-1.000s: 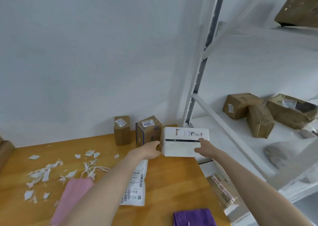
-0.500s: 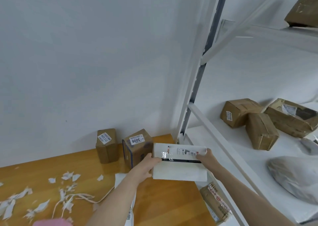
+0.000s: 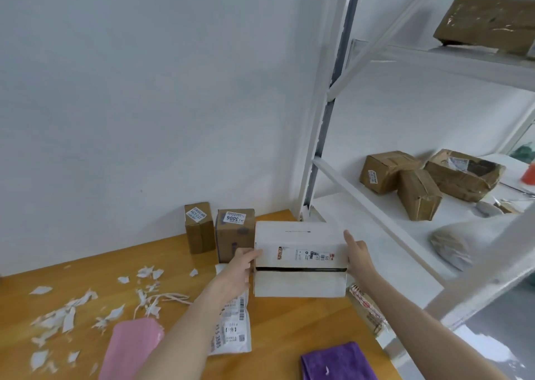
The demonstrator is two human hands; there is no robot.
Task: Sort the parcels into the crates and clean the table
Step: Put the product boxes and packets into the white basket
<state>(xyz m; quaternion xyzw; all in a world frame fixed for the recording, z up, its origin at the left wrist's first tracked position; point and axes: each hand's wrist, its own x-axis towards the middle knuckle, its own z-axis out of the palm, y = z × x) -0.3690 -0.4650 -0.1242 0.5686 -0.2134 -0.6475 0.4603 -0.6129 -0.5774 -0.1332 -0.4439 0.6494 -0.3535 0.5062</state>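
Both hands' fingers (image 3: 244,259) clamp the white box (image 3: 299,259) ends; long axis left-right.

A wooden table (image 3: 289,327) fills the lower frame, carrying two small brown boxes (image 3: 220,229) by the wall, torn paper scraps (image 3: 72,310) at lower left, a white mailer (image 3: 231,330), and pink (image 3: 130,347) and purple cloths (image 3: 335,362) (both cut off by the bottom edge).

Both bare forearms are extended forward, converging slightly. The left hand (image 3: 241,266) is pressed flat against one side of a white box (image 3: 299,259), thumb laid over the front edge. The right hand (image 3: 359,256) is set against the opposite side, fingers pointed upward (the palm is turned inward).
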